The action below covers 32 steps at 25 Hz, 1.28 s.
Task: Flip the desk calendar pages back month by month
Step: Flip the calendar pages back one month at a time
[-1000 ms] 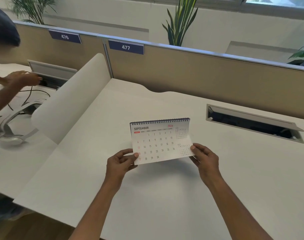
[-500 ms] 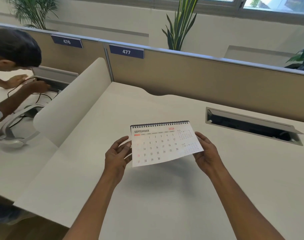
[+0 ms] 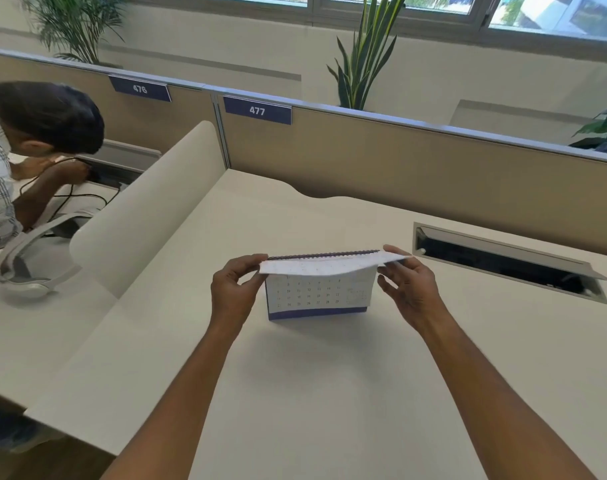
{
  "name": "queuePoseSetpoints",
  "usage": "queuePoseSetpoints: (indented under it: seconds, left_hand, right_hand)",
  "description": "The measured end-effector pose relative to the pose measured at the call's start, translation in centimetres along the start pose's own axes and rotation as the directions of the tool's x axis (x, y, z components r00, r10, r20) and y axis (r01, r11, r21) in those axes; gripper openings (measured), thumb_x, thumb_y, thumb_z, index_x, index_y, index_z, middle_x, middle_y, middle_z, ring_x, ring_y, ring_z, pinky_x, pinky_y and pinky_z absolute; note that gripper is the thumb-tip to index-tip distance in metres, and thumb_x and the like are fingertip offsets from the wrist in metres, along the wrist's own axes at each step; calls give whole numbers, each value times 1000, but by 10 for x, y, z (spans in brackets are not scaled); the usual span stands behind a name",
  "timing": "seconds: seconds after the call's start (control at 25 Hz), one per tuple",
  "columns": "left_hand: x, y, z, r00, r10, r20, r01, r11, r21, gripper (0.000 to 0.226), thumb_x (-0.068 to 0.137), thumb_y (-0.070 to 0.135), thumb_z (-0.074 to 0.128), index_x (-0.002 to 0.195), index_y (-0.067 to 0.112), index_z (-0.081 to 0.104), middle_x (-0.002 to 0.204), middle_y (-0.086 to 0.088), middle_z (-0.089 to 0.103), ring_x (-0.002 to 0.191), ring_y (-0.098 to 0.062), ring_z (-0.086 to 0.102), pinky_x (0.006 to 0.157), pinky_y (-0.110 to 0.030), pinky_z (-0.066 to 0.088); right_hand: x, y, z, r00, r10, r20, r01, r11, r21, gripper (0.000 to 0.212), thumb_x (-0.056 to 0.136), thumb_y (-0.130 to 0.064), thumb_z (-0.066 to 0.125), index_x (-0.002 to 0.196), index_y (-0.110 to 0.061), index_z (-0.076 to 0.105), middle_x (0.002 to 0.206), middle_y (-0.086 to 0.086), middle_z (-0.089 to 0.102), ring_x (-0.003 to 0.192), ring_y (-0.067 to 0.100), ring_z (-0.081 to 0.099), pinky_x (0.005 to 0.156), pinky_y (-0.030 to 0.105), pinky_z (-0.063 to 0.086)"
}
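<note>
Calendar (image 3: 317,296) stands upright on our worktop (image 3: 329,393) near its centre, spiral binding along the top, a dark band along its base. One page (image 3: 329,266) is lifted up level with the binding, lying nearly flat and sagging a little in the middle. Our left hand (image 3: 234,291) pinches the page's corner at 9 o'clock between thumb and fingers; our right hand (image 3: 407,287) has its corner at 3 o'clock, thumb on top, the other fingers loosely spread below. A date grid shows on the sheet beneath — too blurred to read the month. Bare worktop lies all around the calendar, widest toward 6 o'clock. At 2 o'clock a cable tray (image 3: 503,265) is sunk into the surface, lid tilted open, dark inside; its contents cannot be made out. A rounded divider (image 3: 139,216) borders the worktop at 10 o'clock — beyond it another person (image 3: 35,133) leans over the neighbouring desk.
</note>
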<state>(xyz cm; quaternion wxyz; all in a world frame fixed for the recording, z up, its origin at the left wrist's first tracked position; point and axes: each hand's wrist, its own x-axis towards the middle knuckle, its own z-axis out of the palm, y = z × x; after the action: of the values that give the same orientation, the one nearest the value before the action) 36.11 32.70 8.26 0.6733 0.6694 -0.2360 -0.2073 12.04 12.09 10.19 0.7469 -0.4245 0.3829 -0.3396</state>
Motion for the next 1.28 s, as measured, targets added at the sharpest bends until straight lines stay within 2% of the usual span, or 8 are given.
queuePoseSetpoints:
  seconds: [0.16,0.32,0.44,0.6,0.76,1.0,1.12,1.28]
  left_hand:
    - [11,0,3,999,-46,-27,46,999,-10,13,87,24,84,98,18,83,103,-1,82,107,-19,75,100,-49,59]
    - [17,0,6,997,-66,-49,66,998,-4,10,87,24,84,95,30,81,99,9,83,106,-18,75,99,-45,60]
    - [19,-3,9,996,-65,-55,66,998,11,9,91,25,80,99,28,80,105,3,82,109,-22,74,97,-45,61]
    - [20,-7,12,993,-100,-65,99,995,-27,17,92,25,79,106,15,81,105,-4,82,107,-21,75,96,-44,62]
    - [24,-9,13,988,-139,-62,133,986,-98,18,92,22,79,106,10,81,105,-10,82,107,-28,76,96,-43,61]
    - [23,-14,17,982,-173,-80,154,967,-201,4,91,17,80,90,19,83,88,-2,84,90,-17,78,90,-35,63]
    - [20,-17,19,979,-171,-107,143,962,-234,4,91,20,81,89,23,83,87,0,84,87,-14,77,86,-33,63]
    - [19,-19,21,978,-177,-109,144,955,-258,8,94,19,77,100,17,83,91,-1,84,91,-13,78,84,-29,63]
  right_hand:
    - [9,-6,3,1000,-29,5,29,996,-79,16,92,-18,74,106,-14,78,92,4,79,80,12,71,70,27,59]
    - [16,-6,5,997,-74,-37,66,983,-173,16,94,-18,72,107,-10,78,89,2,80,77,10,72,69,26,59]
    - [20,-4,9,991,-110,-82,88,968,-233,16,93,-22,73,104,-11,78,90,2,79,80,14,69,75,31,59]
    - [24,-2,12,983,-143,-112,108,955,-275,18,94,-21,71,106,-8,77,98,5,76,86,19,64,83,38,56]
    - [27,1,15,981,-136,-135,94,955,-280,21,97,-23,69,109,-7,75,97,5,76,90,19,64,78,33,55]
    - [27,9,15,985,-98,-140,62,969,-240,20,98,-27,67,106,-10,75,79,-3,78,84,15,63,75,30,55]
    - [28,13,12,984,-95,-153,59,972,-225,24,98,-28,68,111,-8,73,82,-1,77,87,18,62,79,33,54]
    - [26,14,11,984,-99,-151,66,976,-209,26,96,-29,70,113,-9,74,91,4,75,87,19,60,81,35,55]
